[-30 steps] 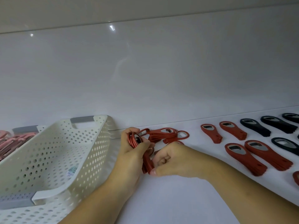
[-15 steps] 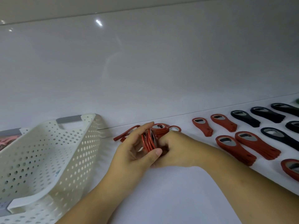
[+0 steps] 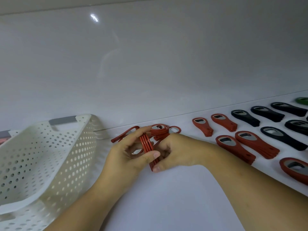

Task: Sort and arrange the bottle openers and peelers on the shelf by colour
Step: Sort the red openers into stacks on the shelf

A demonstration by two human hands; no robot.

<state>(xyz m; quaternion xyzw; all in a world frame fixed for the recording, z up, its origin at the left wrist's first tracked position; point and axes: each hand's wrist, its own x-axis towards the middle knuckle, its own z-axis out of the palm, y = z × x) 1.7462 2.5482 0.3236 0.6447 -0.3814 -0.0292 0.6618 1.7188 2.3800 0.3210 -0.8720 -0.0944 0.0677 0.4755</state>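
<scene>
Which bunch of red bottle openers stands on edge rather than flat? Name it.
The bunch held between left hand and right hand; the red stacks to its right lie flat on the shelf.

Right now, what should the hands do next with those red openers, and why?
Probably lay the red bundle, gripped on edge by the left hand and right hand, flat beside the red stacks, since reds already sit grouped there, next to the black stacks.
</scene>
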